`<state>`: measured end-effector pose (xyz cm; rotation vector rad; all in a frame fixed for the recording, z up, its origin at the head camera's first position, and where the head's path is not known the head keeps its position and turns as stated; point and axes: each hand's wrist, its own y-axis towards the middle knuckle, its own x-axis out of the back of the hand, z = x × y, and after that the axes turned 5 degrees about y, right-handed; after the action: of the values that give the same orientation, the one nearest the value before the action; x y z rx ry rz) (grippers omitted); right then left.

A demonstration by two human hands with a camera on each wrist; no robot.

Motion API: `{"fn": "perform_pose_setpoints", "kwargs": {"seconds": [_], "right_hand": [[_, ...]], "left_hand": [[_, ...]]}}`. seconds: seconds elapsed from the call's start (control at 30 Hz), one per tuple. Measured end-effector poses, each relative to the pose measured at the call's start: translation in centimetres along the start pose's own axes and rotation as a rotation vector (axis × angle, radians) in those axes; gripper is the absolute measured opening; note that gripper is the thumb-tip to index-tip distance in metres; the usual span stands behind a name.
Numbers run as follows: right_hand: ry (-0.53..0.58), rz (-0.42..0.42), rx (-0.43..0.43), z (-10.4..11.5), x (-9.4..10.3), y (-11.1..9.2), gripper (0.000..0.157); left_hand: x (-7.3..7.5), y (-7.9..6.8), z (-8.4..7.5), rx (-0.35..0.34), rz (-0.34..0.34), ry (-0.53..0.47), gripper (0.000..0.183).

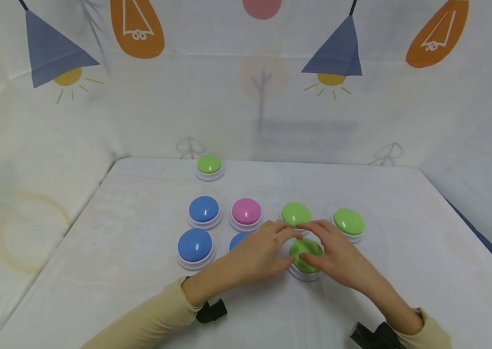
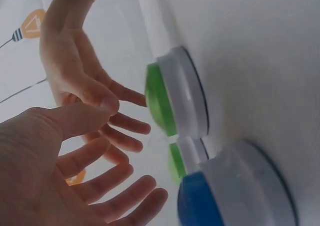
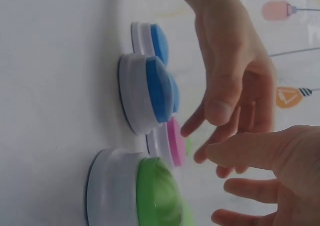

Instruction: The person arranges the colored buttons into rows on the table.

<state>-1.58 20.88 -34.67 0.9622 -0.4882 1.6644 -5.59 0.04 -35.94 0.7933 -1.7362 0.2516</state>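
Over the front green push button (image 1: pixel 306 248) hover both hands, their fingers loosely bent and nothing held. My left hand (image 1: pixel 263 252) is at the button's left and my right hand (image 1: pixel 337 254) at its right, with the fingertips of the two close together. In the left wrist view, the left hand (image 2: pixel 45 156) and right hand (image 2: pixel 75 70) stand off the green dome (image 2: pixel 159 95). The right wrist view likewise has the left hand (image 3: pixel 235 60) and right hand (image 3: pixel 295 176) apart from the domes. A blue button (image 1: pixel 236 239) is partly hidden behind the left hand.
A pink button (image 1: pixel 246 212) and two blue buttons (image 1: pixel 204 210) stand left of the hands. Green buttons stand behind (image 1: pixel 296 213), at right (image 1: pixel 348 222) and near the back edge (image 1: pixel 209 165). A printed cloth (image 1: pixel 211 97) encloses the white table (image 1: pixel 111 252).
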Motion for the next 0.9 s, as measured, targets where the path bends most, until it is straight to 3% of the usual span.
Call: {"fn": "perform_pose_setpoints", "kwargs": {"seconds": [0.13,0.37,0.73,0.9], "right_hand": [[0.010,-0.016,-0.001,0.4,-0.3,0.5,0.056],[0.021,-0.003,-0.052,1.0,-0.4,1.3,0.058],[0.062,0.006,-0.060,0.6,-0.1,1.9,0.057],[0.103,0.013,-0.052,0.8,0.1,3.3,0.057]], "left_hand": [[1.1,0.0,0.3,0.000,0.005,0.000,0.044],[3.2,0.0,1.4,0.083,0.031,-0.043,0.046],[5.2,0.2,3.8,0.174,-0.010,-0.097,0.043],[6.5,0.4,5.0,0.176,-0.059,-0.114,0.044]]}}
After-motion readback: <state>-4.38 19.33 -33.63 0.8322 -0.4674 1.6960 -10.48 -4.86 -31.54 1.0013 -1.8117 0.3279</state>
